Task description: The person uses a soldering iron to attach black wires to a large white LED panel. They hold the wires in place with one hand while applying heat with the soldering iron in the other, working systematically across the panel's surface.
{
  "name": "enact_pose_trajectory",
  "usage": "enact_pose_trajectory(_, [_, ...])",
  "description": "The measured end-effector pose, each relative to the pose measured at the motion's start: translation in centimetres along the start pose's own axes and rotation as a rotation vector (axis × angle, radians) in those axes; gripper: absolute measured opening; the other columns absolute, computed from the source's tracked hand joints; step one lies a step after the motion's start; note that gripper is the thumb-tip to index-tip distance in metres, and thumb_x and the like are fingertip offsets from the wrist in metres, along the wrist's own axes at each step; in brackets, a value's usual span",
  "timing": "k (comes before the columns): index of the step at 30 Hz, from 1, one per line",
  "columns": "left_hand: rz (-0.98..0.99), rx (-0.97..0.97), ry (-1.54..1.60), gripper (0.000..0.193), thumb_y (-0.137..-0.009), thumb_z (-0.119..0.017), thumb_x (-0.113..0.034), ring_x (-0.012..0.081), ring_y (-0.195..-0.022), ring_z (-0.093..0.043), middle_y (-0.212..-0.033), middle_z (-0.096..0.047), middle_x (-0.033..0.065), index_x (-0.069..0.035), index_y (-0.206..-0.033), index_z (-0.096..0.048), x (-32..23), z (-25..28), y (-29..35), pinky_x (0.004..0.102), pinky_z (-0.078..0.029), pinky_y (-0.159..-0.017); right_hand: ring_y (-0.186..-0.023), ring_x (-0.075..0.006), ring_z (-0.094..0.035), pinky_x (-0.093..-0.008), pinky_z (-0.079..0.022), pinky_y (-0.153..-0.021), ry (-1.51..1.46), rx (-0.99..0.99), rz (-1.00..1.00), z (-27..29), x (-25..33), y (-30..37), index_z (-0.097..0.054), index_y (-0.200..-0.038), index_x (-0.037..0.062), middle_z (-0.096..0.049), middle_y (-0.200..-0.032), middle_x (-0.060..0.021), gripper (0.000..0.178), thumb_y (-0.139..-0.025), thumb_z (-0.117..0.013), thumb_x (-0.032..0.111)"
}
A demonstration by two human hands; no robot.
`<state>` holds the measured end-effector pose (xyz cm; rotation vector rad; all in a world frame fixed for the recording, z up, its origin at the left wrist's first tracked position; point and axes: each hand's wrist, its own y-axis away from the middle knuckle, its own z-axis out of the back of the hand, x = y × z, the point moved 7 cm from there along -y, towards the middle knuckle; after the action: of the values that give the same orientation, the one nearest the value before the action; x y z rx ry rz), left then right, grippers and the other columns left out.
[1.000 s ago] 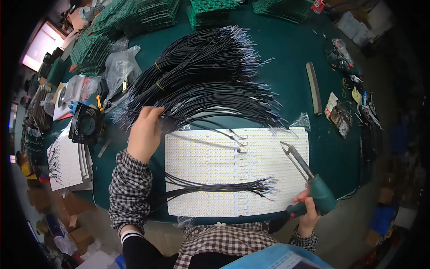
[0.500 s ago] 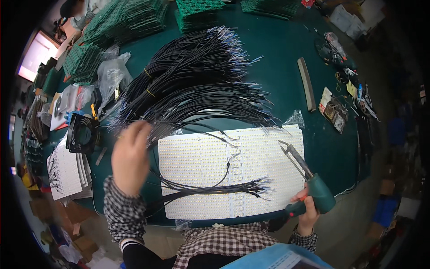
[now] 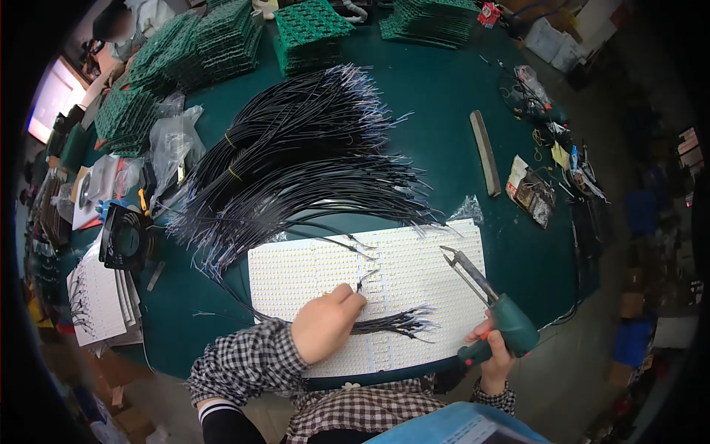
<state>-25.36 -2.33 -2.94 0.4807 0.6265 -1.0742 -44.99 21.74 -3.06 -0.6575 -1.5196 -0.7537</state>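
My left hand (image 3: 329,322) is closed over the white LED boards (image 3: 436,266), its fingertips pinched at a thin black cable (image 3: 361,284) whose stripped wire ends stick up beyond them. The hand hides the rest of that cable. A smaller bunch of black cables (image 3: 396,323) lies across the boards, partly under the hand. My right hand (image 3: 497,357) grips a green soldering gun (image 3: 515,325) at the right edge of the boards. Its two-pronged metal tip points up and left, just above the board surface. Behind the boards lies a large bundle of black cables (image 3: 296,140) held with yellow ties.
Green stacked panels (image 3: 310,33) stand at the back. A small black fan (image 3: 124,237) and white boards with wires (image 3: 100,296) sit at left. To the right are a grey bar (image 3: 484,153), a torn packet (image 3: 530,191) and loose tools (image 3: 584,174).
My left hand has moved right and down from the large cable bundle to the cable on the boards. The soldering gun stays in my right hand. The whole view has shifted slightly.
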Motion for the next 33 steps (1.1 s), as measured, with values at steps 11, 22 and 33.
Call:
enact_pose_trajectory(11, [0.153,-0.33,-0.354,0.008,-0.082,-0.077,-0.007,0.0295,-0.08,-0.06,-0.085,-0.058,0.0132,-0.004,-0.088,-0.072,6.7,9.4,1.3,0.0389,-0.047,-0.068,-0.079,-0.022,-0.065,-0.0373,-0.058,-0.071,0.01,-0.007,-0.023,0.6,-0.3,1.2,-0.053,-0.133,-0.0126,-0.065,-0.093,-0.0118,0.056,-0.1,-0.062,0.032])
enact_pose_trajectory(22, [-0.029,-0.015,0.006,0.017,-0.084,-0.079,-0.009,0.0307,-0.08,-0.063,-0.089,-0.063,0.0116,-0.003,-0.094,-0.067,-1.2,1.3,0.2,0.0392,-0.052,-0.07,-0.085,-0.0237,-0.067,-0.0396,-0.06,-0.075,-0.145,0.013,-0.035,0.6,0.1,1.1,-0.051,-0.134,-0.0137,-0.066,-0.098,-0.0124,0.062,-0.095,-0.071,0.03])
enact_pose_trajectory(33, [0.064,0.132,0.299,0.013,-0.086,-0.075,-0.003,0.028,-0.081,-0.067,-0.089,-0.065,0.0127,-0.001,-0.092,-0.065,0.8,0.4,0.1,0.0345,-0.053,-0.073,-0.086,-0.0226,-0.063,-0.0385,-0.056,-0.071,-0.041,0.073,0.03,0.4,0.1,0.9,-0.051,-0.137,-0.0127,-0.061,-0.099,-0.0112,0.065,-0.1,-0.061,0.041])
